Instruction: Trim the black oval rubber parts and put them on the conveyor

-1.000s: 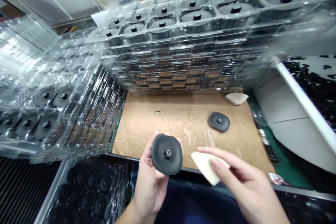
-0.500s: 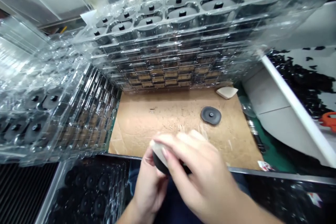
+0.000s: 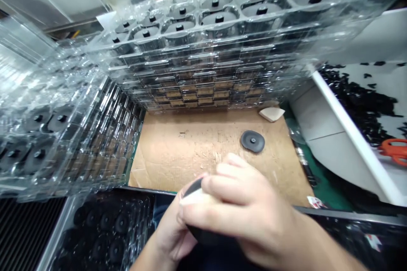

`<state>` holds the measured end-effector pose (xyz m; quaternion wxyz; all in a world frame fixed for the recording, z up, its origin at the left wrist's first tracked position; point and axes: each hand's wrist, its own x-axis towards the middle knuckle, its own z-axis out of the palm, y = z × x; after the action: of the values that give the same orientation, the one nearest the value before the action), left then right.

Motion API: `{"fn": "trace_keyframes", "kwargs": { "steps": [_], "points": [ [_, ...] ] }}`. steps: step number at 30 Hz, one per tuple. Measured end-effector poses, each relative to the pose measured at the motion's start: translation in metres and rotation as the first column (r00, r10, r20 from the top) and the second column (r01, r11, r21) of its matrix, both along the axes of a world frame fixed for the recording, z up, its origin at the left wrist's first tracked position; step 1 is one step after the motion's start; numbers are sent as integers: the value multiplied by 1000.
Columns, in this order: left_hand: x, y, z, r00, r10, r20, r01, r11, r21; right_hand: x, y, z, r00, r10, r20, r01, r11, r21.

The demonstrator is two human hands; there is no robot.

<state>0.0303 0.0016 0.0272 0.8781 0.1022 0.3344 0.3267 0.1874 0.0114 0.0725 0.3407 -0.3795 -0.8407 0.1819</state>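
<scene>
My left hand [image 3: 173, 237] holds a black rounded disc [image 3: 194, 188] from below, near the front edge of the cardboard sheet [image 3: 178, 152]. Most of the disc is hidden under my right hand [image 3: 241, 211]. That hand's fingers are closed and press a cream wedge-shaped pad [image 3: 190, 198] onto the disc; only a pale sliver of the pad shows. A second black disc [image 3: 252, 141] with a small centre hub lies on the cardboard to the right. Another cream wedge [image 3: 271, 114] lies at the cardboard's far right corner.
Stacked clear blister trays [image 3: 203, 46] holding black discs rise behind the cardboard, and more stacks [image 3: 54, 127] stand at the left. A bin with trayed black discs [image 3: 104, 228] is at lower left. A white bin [image 3: 349, 123] with black scraps and orange scissors [image 3: 394, 150] is at right.
My right hand brought the cream pad from beside the disc onto its face and now covers it. The disc has dropped slightly lower and the view shifted a little.
</scene>
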Motion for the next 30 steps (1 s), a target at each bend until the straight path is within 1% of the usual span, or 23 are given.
{"fn": "trace_keyframes", "kwargs": {
  "steps": [1, 2, 3, 5, 6, 8, 9, 10, 11, 12, 14, 15, 16, 17, 18, 19, 20, 21, 23, 25, 26, 28, 30],
  "points": [
    [-1, 0, 1, 1000, -8, 21, 8, 1000, 11, 3, 5, -4, 1000, 19, -19, -20, 1000, -13],
    [-2, 0, 1, 999, 1, 46, -2, 1000, 21, 8, 7, -10, 999, -31, -32, 30, 999, -35],
    [-3, 0, 1, 997, 22, 73, -23, 1000, 18, 12, 7, -20, 990, -133, -45, 131, 990, -58],
    [-6, 0, 0, 992, 56, 114, -55, 998, -13, 20, 0, -49, 937, -346, -54, 333, 928, -169],
    [-7, 0, -1, 990, 60, 124, -57, 998, -34, 22, -6, -67, 917, -395, -49, 371, 893, -255],
    [-8, 0, -2, 990, 58, 132, -51, 997, -53, 24, -20, -101, 918, -396, -13, 356, 839, -412],
    [-9, 0, -3, 990, 57, 132, -50, 997, -57, 23, -26, -113, 925, -381, -3, 340, 829, -444],
    [-9, -1, -4, 990, 54, 131, -47, 998, -51, 23, -31, -121, 929, -370, 4, 330, 822, -464],
    [-8, -1, -4, 990, 50, 131, -45, 998, -44, 22, -33, -123, 927, -374, 5, 333, 819, -468],
    [-8, -1, -4, 991, 43, 130, -39, 999, -33, 20, -34, -118, 916, -400, 4, 356, 810, -467],
    [-6, -2, -4, 992, 15, 122, -13, 1000, -11, 17, -32, -92, 879, -477, -24, 420, 797, -433],
    [-5, -2, -4, 994, -7, 110, 7, 1000, -1, 14, -29, -74, 868, -494, -55, 437, 811, -390],
    [-4, -3, -3, 995, -30, 92, 29, 1000, 7, 11, -25, -54, 877, -467, -114, 418, 857, -301],
    [-3, -3, -3, 997, -45, 67, 44, 999, 11, 8, -20, -37, 928, -341, -151, 312, 931, -189],
    [-3, -4, -3, 998, -42, 42, 42, 999, 18, 5, -16, -22, 961, -216, -170, 206, 976, -75],
    [-3, -5, -3, 999, -23, 23, 22, 999, 25, 4, -11, -12, 979, -117, -165, 115, 993, -21],
    [-4, -6, -4, 1000, 7, 13, -7, 999, 33, 4, -6, -7, 987, -63, -149, 61, 998, -19],
    [-5, -7, -5, 999, 43, 12, -43, 998, 37, 6, -2, -8, 988, -70, -137, 62, 996, -67],
    [-10, -9, -7, 995, 94, 35, -96, 994, 43, 14, 5, -24, 973, -184, -141, 144, 957, -253],
    [-15, -11, -9, 992, 106, 73, -109, 993, 39, 20, 8, -55, 941, -298, -159, 208, 883, -421],
    [-17, -12, -10, 989, 106, 98, -110, 993, 34, 20, 9, -73, 926, -335, -175, 218, 851, -477],
    [-20, -13, -10, 983, 87, 165, -93, 995, 28, 14, 6, -107, 908, -385, -163, 257, 822, -508],
    [-22, -14, -10, 969, 53, 240, -62, 998, 28, 5, 1, -130, 873, -465, -149, 343, 801, -491]
  ]
}}
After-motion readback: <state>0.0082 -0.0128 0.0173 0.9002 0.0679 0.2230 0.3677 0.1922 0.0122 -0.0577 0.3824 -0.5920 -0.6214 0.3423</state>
